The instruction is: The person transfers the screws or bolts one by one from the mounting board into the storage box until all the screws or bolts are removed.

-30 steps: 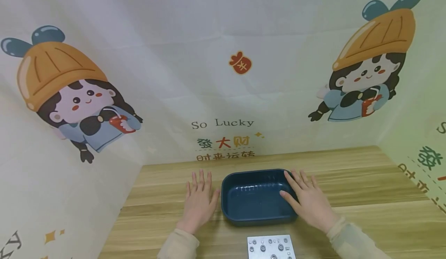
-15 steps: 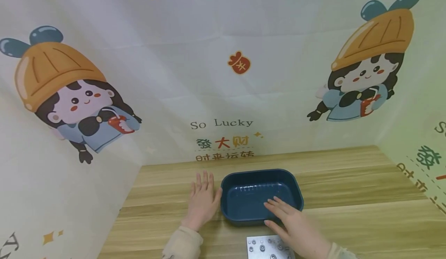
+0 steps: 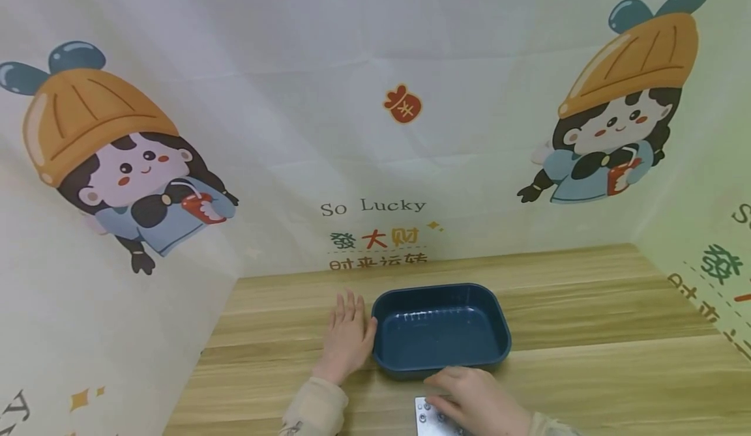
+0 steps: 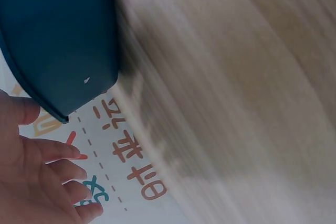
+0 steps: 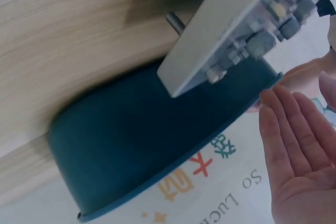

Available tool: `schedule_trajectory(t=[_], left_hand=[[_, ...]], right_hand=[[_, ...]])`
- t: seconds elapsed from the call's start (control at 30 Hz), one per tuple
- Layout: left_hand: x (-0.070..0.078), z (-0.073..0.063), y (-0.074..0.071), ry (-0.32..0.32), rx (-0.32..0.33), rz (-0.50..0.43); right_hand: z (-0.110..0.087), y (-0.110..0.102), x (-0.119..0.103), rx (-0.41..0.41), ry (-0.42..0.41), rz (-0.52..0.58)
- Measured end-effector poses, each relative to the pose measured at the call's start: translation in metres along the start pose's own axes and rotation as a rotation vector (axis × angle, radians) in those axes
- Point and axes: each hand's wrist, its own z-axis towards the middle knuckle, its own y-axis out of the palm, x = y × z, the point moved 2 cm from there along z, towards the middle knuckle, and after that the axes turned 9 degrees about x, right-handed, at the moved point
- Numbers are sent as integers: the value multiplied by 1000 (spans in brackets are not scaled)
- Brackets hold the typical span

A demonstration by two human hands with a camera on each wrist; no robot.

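A deep blue rectangular basin (image 3: 441, 338) with rounded corners stands on the wooden table. My left hand (image 3: 347, 341) is at its left side, fingers extended; the thumb reaches the basin's rim, and in the left wrist view the hand (image 4: 39, 169) holds nothing. In front of the basin lies a silver metal plate (image 3: 428, 418) studded with bolts, partly covered by my right hand (image 3: 478, 400). Seen from the right wrist, the plate (image 5: 210, 40) is thick, with threaded screws jutting from its underside. The right hand (image 5: 302, 153) has straight fingers above the plate, apart from it.
The wooden table (image 3: 587, 332) reaches back to a printed cloth (image 3: 293, 130) with cartoon figures and lettering. Similar cloth hangs at both sides. The near part of the plate runs out of the head view.
My right hand has left the basin's right rim and come toward me, down over the metal plate. The left hand has shifted slightly right, against the basin's left side. The basin stays put.
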Motion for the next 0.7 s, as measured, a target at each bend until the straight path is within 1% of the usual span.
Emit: schedule_trajectory(t=[0.1,0.23,0.37,0.6,0.7], left_hand=[[1,1,3,0,-7,-8],[0,1,7,22,-15,-8],[0,2,11,50,-10,-2],[-1,2,14,59,-16,12],[0,2,14,67,-29,22]], right_hand=[[2,5,1,-47,7,8],[4,10,1,-102,8,5],[6,15,2,-149,14,6],[6,21,3,-162,-16,-13],[6,23,4,-166,-7,-14]])
